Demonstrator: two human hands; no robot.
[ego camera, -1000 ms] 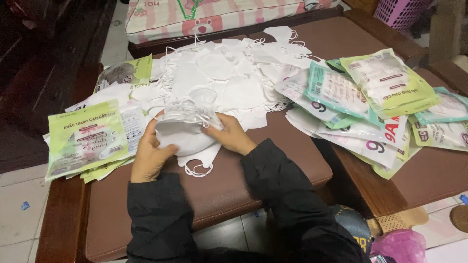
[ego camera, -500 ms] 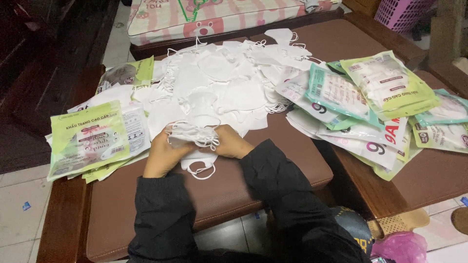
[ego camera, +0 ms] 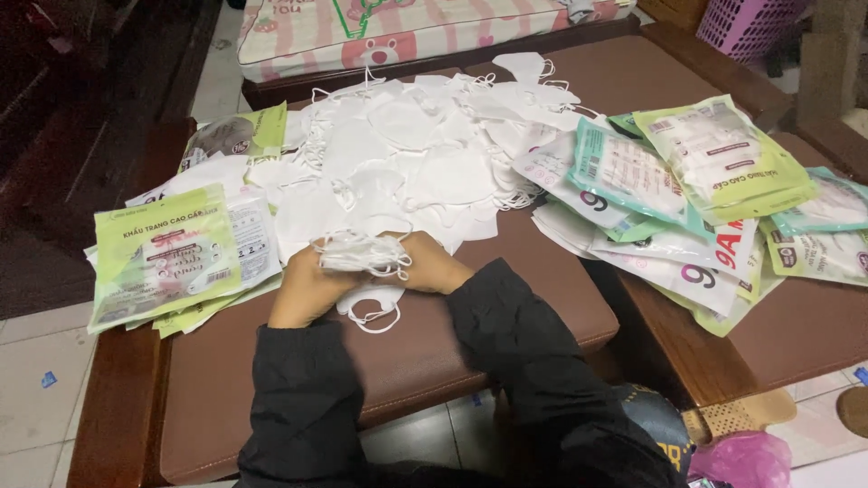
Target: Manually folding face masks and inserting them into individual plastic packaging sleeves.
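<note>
My left hand (ego camera: pixel 306 291) and my right hand (ego camera: pixel 434 265) press together around a small stack of white face masks (ego camera: pixel 362 254), its ear loops bunched on top. Both arms wear dark sleeves. One more white mask (ego camera: pixel 369 303) lies flat on the brown cushion (ego camera: pixel 425 348) just under my hands. Directly beyond them spreads a big loose pile of white masks (ego camera: pixel 411 158).
Green mask packets (ego camera: pixel 172 258) are stacked at the left. Several green and teal packets (ego camera: pixel 696 185) fan out at the right on a wooden bench (ego camera: pixel 796 334). A pink striped cushion (ego camera: pixel 407 27) lies at the back, a purple basket (ego camera: pixel 746 23) at the top right.
My hands have drawn the stack of masks toward me and squeezed it tighter, out of the pile's edge. The view has shifted slightly.
</note>
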